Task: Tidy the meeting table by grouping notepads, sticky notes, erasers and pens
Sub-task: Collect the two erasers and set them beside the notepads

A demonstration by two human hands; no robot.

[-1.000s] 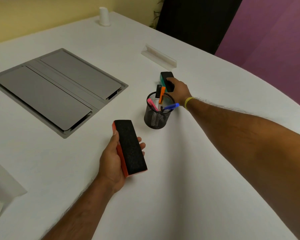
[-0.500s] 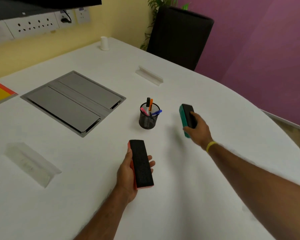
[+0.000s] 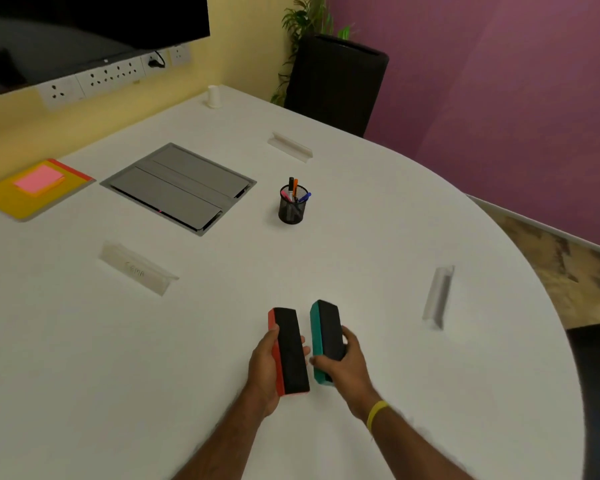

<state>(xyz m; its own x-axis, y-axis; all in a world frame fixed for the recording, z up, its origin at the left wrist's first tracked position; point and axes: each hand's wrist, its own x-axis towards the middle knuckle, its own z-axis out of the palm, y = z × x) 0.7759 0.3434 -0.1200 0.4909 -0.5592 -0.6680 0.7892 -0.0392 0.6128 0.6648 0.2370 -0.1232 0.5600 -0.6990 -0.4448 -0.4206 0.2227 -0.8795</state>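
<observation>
Since half a second ago we have drawn the right hand [image 3: 340, 362] back from beside the pen cup, so the teal eraser [image 3: 324, 336] now sits just beside the red eraser [image 3: 288, 351] in front of us, above the white table [image 3: 84, 358]. Our right fingers [image 3: 349, 336] are wrapped over the teal eraser's black felt, thumb on its near side; our left hand [image 3: 265, 362] is closed on the red one, thumb along the red edge and fingertips [image 3: 303, 344] showing past the felt. The two blocks are nearly parallel, felt up, with a narrow gap between them (whether they rest on the table or hang just above it we cannot tell). We judge the eraser-grouping step to be in hand. Farther out, the pen cup [image 3: 292, 209] stands upright with pens in it, and the pink sticky notes [image 3: 39, 179] lie on the yellow notepad [image 3: 11, 199] at far left. Next we need to choose a spot and set both erasers down together, side by side.
</observation>
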